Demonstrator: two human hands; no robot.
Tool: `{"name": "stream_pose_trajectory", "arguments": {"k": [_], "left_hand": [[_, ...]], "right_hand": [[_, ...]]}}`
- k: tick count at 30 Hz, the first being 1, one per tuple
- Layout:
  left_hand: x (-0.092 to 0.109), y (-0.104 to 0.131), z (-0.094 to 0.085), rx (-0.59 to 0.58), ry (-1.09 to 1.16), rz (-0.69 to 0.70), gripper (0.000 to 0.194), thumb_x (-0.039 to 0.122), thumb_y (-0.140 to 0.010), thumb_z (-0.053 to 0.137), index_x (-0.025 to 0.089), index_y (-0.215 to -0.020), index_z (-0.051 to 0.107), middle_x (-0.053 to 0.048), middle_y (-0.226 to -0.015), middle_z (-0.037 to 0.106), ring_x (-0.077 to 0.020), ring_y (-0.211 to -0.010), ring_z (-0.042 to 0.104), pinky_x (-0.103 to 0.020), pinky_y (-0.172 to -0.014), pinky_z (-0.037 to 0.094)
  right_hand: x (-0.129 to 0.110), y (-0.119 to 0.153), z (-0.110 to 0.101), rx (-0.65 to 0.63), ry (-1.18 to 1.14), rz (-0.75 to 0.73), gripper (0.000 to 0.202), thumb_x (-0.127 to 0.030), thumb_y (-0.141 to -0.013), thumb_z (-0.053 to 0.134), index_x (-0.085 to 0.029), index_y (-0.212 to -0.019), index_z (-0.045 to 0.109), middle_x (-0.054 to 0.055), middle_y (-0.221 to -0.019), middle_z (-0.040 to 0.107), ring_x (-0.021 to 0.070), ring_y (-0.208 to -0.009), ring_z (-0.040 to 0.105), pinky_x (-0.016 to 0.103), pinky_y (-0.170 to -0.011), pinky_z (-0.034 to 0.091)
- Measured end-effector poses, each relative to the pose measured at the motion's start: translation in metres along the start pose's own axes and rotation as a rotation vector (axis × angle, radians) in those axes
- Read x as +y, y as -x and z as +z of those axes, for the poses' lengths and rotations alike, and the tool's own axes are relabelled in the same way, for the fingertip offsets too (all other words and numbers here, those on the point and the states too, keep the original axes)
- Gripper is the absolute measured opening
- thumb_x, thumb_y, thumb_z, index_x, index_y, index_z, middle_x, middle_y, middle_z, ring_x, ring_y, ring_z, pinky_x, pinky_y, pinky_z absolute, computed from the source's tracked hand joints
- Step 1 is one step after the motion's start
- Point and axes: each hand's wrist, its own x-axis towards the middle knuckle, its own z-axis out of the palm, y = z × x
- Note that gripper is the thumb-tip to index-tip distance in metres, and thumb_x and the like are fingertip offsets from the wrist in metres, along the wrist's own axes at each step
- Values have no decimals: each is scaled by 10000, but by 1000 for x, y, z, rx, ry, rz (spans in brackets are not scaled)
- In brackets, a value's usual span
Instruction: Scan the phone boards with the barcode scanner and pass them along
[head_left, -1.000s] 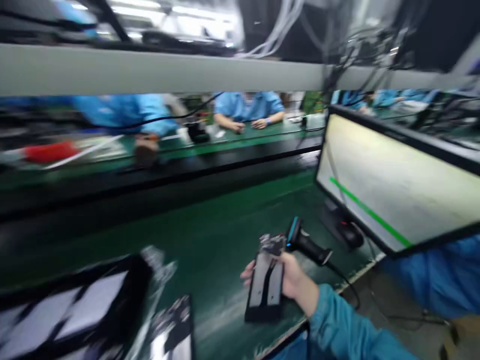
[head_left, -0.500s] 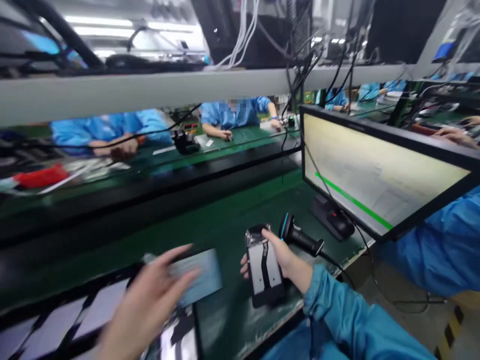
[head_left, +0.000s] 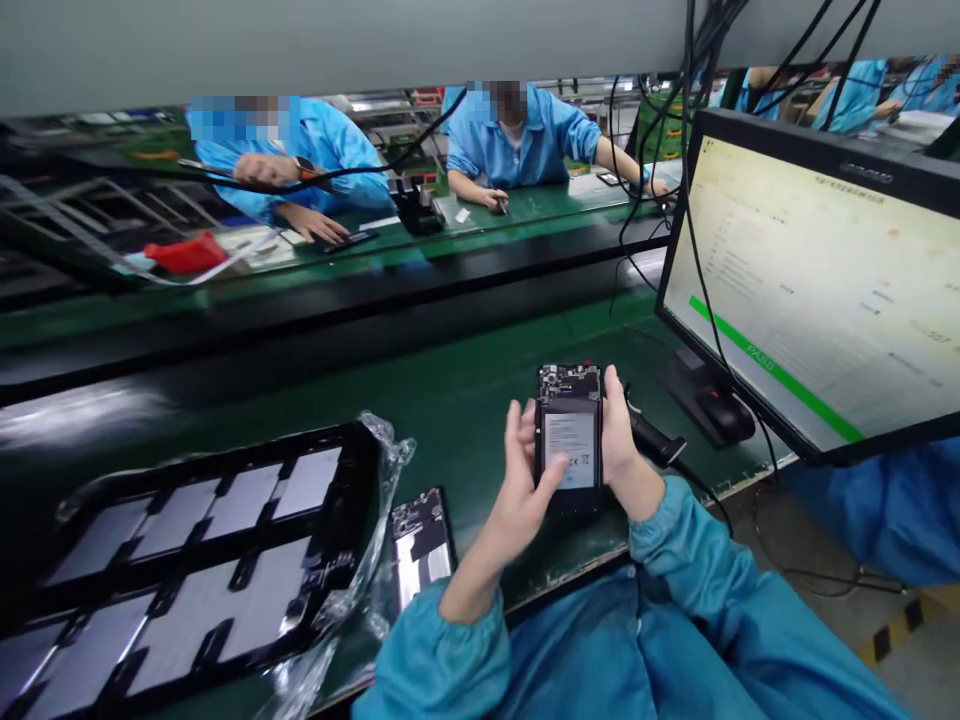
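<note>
An opened phone (head_left: 570,382), its circuit board bare at the top, is held upright between my two hands above the green bench. A flat battery (head_left: 568,440) with a printed white label lies in its lower part. My left hand (head_left: 520,490) is closed around the left side, fingers along the edge and thumb on the label. Against the right edge, my right hand (head_left: 621,440) supports the phone; most of its fingers are hidden behind it. A second opened phone (head_left: 424,545) lies on the bench by my left forearm, partly covered by my sleeve.
At left, a black tray (head_left: 352,455) with several pale flat pieces sits on crinkled clear plastic (head_left: 386,450). A handheld scanner (head_left: 656,440) lies behind my right hand, near a mouse (head_left: 727,415) and a monitor (head_left: 810,300) showing "PASS". Cables hang in front; co-workers sit across.
My left hand, with a blurred pale-blue flat piece, has come right from near the tray to the phone. A labelled battery now covers the phone's silver bay. The view has tilted down and left.
</note>
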Motion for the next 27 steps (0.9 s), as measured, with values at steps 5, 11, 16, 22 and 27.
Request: {"name": "stream_pose_trajectory", "arguments": {"k": [5,11,16,22,27], "left_hand": [[-19,7,33,-3,659,-433,491,437,-843,675,178,-1245,567,-101,-1189,677,-257,-1068,660,-387,-933,541],[-49,-29,31,320,755,-506,519,342,-590,857,146,-1011,627,-54,-922,723,-189,-788,695,-331,-775,553],[-57,-64,34,420,761,-559,512,502,-599,839,108,-886,680,-73,-792,707,-183,-669,667,-309,-664,529],[-58,-79,45,542,496,-452,511,487,-579,844,83,-868,724,-76,-779,705,-168,-666,616,-261,-600,459],[-76,-82,47,549,441,-444,520,446,-567,851,89,-921,720,-77,-841,716,-178,-718,619,-275,-642,468]], "right_hand": [[-17,16,-29,329,922,-461,485,-572,-969,422,-169,-1158,616,132,-1199,664,292,-1169,580,424,-1020,441],[-28,41,-97,531,1748,-19,509,-166,-751,681,-77,-1232,543,242,-1176,620,386,-1103,582,501,-949,422],[-29,68,-88,398,1663,41,295,-157,-793,626,-130,-1086,600,65,-783,677,235,-703,644,339,-691,493],[-4,112,-43,147,1183,77,247,-329,-773,753,-169,-923,641,17,-753,655,194,-693,606,293,-642,489],[7,101,-42,196,1002,179,301,-283,-744,735,-161,-983,600,-60,-571,558,128,-470,512,234,-465,410]]}}
